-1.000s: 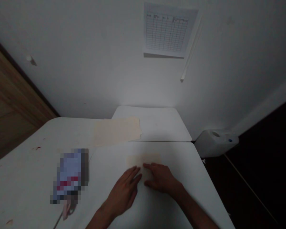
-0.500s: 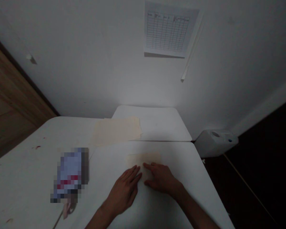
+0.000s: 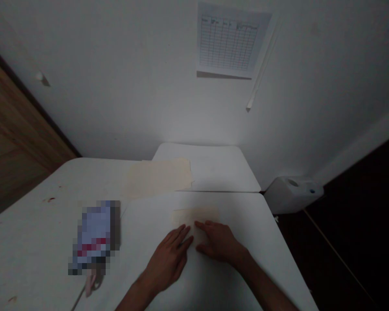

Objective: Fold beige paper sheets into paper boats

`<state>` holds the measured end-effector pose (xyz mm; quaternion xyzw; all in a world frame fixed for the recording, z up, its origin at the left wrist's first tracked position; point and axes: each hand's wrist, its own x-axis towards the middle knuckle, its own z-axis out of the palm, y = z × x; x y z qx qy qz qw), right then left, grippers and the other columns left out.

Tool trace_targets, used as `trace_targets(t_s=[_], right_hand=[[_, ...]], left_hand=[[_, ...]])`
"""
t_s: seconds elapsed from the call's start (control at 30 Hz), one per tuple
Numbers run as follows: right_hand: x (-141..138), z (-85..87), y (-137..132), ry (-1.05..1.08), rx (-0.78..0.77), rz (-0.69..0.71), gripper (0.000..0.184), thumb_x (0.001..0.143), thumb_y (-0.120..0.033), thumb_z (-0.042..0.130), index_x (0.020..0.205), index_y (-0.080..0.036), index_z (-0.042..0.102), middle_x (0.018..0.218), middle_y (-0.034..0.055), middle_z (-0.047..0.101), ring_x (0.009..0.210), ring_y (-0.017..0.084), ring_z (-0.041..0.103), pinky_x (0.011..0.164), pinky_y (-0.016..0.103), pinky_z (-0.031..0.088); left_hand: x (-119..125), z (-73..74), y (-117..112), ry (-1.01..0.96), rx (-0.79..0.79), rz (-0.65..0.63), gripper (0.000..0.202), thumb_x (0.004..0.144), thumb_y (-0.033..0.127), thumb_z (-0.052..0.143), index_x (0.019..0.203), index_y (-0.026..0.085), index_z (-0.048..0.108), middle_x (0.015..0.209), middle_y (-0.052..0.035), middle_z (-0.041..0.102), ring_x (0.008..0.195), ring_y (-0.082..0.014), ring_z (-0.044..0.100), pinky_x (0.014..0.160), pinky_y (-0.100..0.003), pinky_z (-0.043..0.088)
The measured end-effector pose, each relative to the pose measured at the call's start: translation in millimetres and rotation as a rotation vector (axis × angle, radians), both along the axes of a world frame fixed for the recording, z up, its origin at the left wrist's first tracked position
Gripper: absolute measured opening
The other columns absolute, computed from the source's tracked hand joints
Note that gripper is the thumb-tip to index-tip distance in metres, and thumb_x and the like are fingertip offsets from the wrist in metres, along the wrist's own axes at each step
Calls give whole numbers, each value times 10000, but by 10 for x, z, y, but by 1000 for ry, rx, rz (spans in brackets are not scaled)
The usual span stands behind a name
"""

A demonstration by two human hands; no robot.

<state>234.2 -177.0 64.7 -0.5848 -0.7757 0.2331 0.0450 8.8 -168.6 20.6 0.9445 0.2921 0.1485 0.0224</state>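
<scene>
Flat on the white table lies a small cream-coloured sheet [image 3: 197,214], its far edge showing beyond my fingers. My left hand [image 3: 170,258] rests palm down at the sheet's near left, fingers stretched out, fingertips on or right beside it. From the other side my right hand [image 3: 221,242] reaches in, thumb and fingers apart, its fingertips on the sheet's near part. A narrow gap separates the two hands. How far the sheet extends beneath them is hidden.
Larger cream sheets [image 3: 158,177] lie across the table joint at the back. On the left sits a blurred-out blue item with a strap [image 3: 90,283]. A printed chart [image 3: 228,41] hangs on the wall. Right of the table [image 3: 220,168] stands a white plastic container [image 3: 293,196].
</scene>
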Motion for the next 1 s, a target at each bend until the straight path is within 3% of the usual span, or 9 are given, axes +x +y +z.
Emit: trace_targets(t_s=[0.17,0.47,0.67,0.83,1.0], right_hand=[[6,-28,6,3,-3,16,733,777,-477,625,1436,-281,372,1312,99,568,1156,284,561,965,393,414],[-4,-14,6,-15,22,26,707,785,-476,617,1426,-290,382,1221,99,610,1057,287,611,901,389,452],[-4,0,2,-8,33,26,705,792,-514,605,1421,-275,395,1230,104,607,1063,294,607,899,387,453],[-6,6,16,-25,-2,18,724,772,-495,626,1423,-284,392,1178,90,629,1038,293,614,885,380,455],[-8,1,13,-20,-15,0,743,755,-479,648,1427,-301,384,1233,86,603,1068,293,601,907,380,441]], left_hand=[[0,16,-12,-33,-21,-37,538,816,80,476,1328,237,522,1448,-80,454,1329,-298,408,1041,-507,423],[25,49,-6,14,-34,-55,548,823,73,467,1340,250,507,1443,-74,459,1304,-297,427,1036,-520,412],[36,145,-8,-11,-15,-80,484,827,89,488,1264,275,578,1386,-74,494,1284,-308,412,1016,-508,417],[32,121,-18,-56,-17,29,473,804,126,522,1230,312,611,1123,-102,566,1055,-297,519,890,-492,468],[-33,-6,20,-87,42,133,397,815,158,530,1163,301,657,1149,-111,529,1024,-302,503,845,-486,462]])
